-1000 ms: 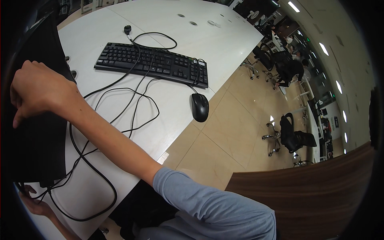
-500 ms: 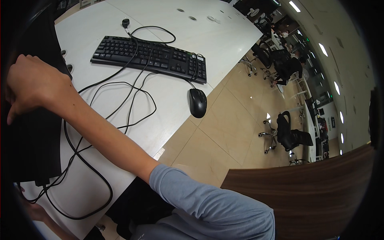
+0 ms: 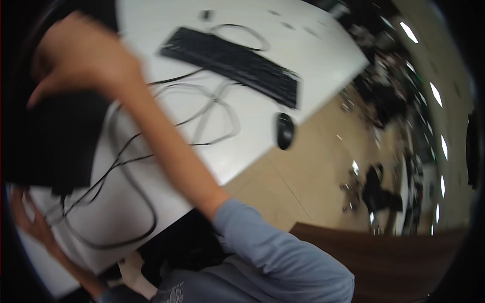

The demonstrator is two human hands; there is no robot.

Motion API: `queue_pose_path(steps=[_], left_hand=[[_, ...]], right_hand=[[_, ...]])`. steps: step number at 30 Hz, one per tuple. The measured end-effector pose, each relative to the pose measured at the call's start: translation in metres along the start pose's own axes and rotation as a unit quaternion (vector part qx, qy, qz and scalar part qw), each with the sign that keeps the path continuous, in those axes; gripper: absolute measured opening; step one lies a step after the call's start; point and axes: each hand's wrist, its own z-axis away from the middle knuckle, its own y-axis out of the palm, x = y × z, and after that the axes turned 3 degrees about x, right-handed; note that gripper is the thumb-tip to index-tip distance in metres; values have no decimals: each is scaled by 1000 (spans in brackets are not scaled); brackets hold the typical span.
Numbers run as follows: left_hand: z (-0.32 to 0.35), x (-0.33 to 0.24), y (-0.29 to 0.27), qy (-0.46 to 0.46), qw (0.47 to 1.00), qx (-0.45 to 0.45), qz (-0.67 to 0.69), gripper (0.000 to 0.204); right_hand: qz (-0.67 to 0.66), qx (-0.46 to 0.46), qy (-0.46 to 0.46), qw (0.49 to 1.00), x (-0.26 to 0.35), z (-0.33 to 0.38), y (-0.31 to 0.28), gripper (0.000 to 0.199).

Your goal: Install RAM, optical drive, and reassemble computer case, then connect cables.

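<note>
A large flat black device (image 3: 53,144), perhaps a monitor, stands at the left with cables running from its lower edge. My right hand (image 3: 86,58), blurred by motion, is closed over its upper part. The thumb sticks out across the dark surface, and the other fingers curl into shadow. Below the device my left hand (image 3: 33,217) comes up beside the cables (image 3: 144,202). Its curved fingers meet the lower edge and seem to grip there, their tips partly hidden. A black keyboard (image 3: 232,65) lies across the white table (image 3: 323,55). Near the table's right edge rests a black mouse (image 3: 285,131).
Several loops of black cable spread between the device and the keyboard. A small black plug (image 3: 205,15) lies beyond the keyboard. To the right are a tiled floor (image 3: 283,177), an office chair (image 3: 379,194) and a brown wooden panel (image 3: 374,262). People and desks stand farther off, blurred.
The whole view has swung, shifting the table and keyboard rightward. My right hand appears higher, still at the black device. More of my left hand and forearm shows.
</note>
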Motion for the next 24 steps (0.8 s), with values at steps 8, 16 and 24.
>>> queue_pose_path(steps=[8,16,24], left_hand=[[-23,-68,-38,-92,990,12,-106,14],[-34,-54,-31,-6,992,-126,-24,21],[6,-33,-30,-151,926,-297,177,31]], right_hand=[[-33,123,5,992,29,-8,-11,27],[25,76,10,997,25,-10,-1,29],[47,85,30,995,15,-7,-7,28]])
